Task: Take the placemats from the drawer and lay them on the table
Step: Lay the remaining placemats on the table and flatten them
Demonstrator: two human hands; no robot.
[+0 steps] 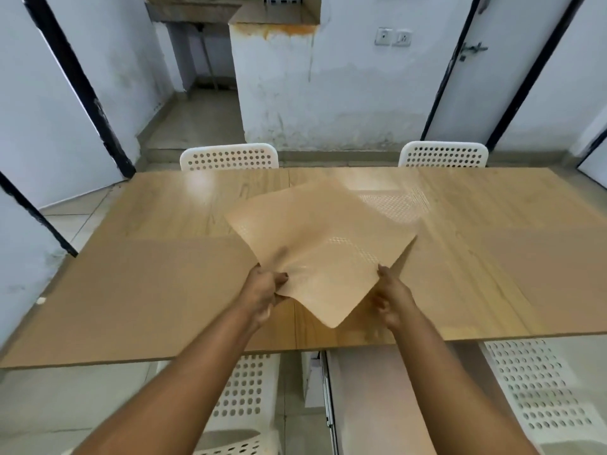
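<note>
The placemat (pixel 323 254) was a thin, flexible tan sheet with rounded corners and a glossy surface showing patches of fine embossed dots — no readable writing on it. It hung tilted above the middle of the wooden table (pixel 147 284), held by both hands. The left hand (pixel 262 290) had its fingers pinched on the near-left edge, and the right hand (pixel 391 298) gripped the near-right edge.

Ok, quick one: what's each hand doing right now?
Left hand: closed on the near-left edge of the placemat, held above the table.
Right hand: gripping the same placemat's near-right edge.
</note>
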